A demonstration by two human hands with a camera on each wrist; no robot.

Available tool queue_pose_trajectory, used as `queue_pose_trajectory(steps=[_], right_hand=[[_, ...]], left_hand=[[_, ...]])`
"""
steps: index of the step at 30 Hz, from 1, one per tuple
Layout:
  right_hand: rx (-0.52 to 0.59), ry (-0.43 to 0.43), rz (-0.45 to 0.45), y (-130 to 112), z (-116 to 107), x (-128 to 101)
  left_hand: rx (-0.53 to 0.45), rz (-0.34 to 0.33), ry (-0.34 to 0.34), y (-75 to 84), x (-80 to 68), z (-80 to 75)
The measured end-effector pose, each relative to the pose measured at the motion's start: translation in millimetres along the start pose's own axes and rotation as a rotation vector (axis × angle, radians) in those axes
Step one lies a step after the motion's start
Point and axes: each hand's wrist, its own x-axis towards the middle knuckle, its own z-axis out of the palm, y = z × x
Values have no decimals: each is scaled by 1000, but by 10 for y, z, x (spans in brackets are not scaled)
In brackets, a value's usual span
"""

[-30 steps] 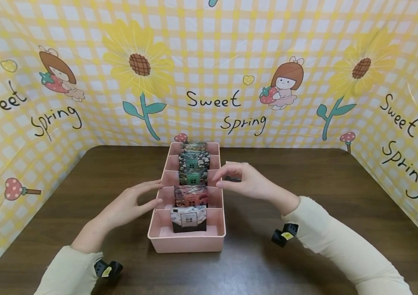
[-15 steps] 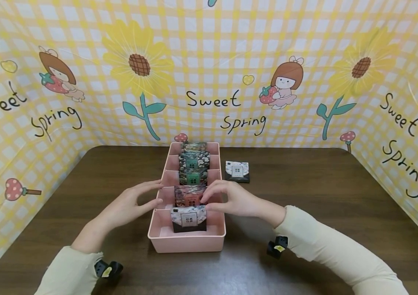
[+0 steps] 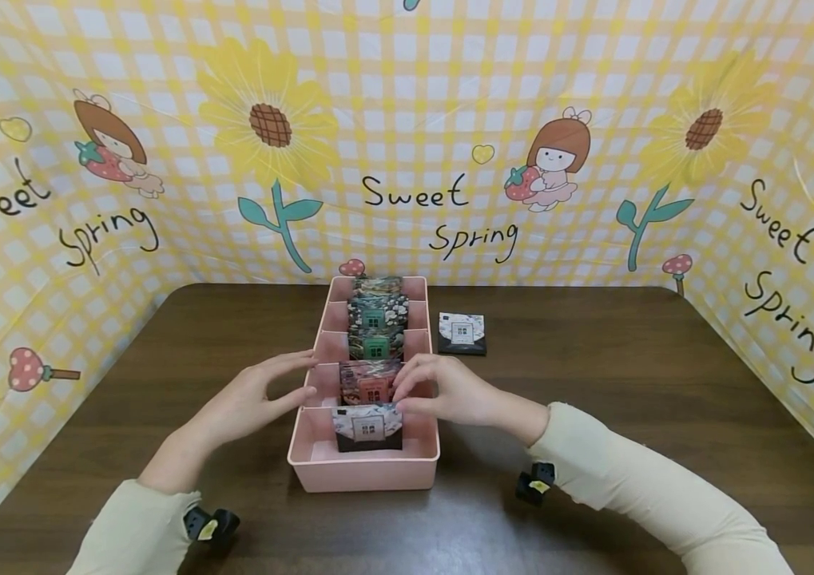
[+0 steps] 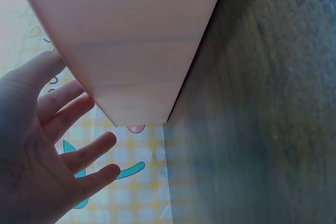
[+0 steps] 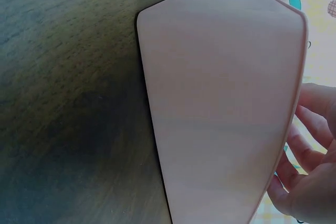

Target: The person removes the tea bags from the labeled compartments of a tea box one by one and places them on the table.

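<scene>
1. Head view: a pink tray (image 3: 363, 471) with five compartments in a row stands at the centre of the brown table (image 3: 629, 415), its long axis running 6 to 12 o'clock. Each compartment holds upright packets. The farthest ones are small and partly hidden behind those in front.
2. The right hand (image 3: 450, 391) reaches in from 3 o'clock and lies over the tray's right rim. Its fingertips are at the top right edge of the pink packet (image 3: 371, 383) in the second compartment from the near end. They seem to pinch it, but the fingers cover the contact, so I cannot tell whether the packet is grasped.
3. The left hand (image 3: 256, 399) is at 9 o'clock of the tray, fingers straight and relaxed, thumb at the left wall, holding nothing.
4. A dark packet (image 3: 462, 333) lies flat on the table just beside the tray, at 1 o'clock from the right hand.
5. Left wrist view: the tray's outer wall (image 4: 136, 40) fills most of the picture. The spread fingers (image 4: 84, 150) are cut off at the left edge; the tray's contents are hidden.
6. Right wrist view: again mostly tray wall (image 5: 220, 103). Only curled fingers (image 5: 310, 145) show past the rim at 4 o'clock, and the packet is out of sight.
</scene>
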Motion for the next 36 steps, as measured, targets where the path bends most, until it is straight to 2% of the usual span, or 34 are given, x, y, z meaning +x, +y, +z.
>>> queue_pose_trajectory(steps=[13,31,36], right_hand=[[32,71,55,-19,-23,-6],[57,169,106,-173,-309,-59],[62,198,93,-208,-409,-91]], left_hand=[[13,6,5,-8,7,6],[7,9,15,-12,-1,10],[16,32,32,-4,3,14]])
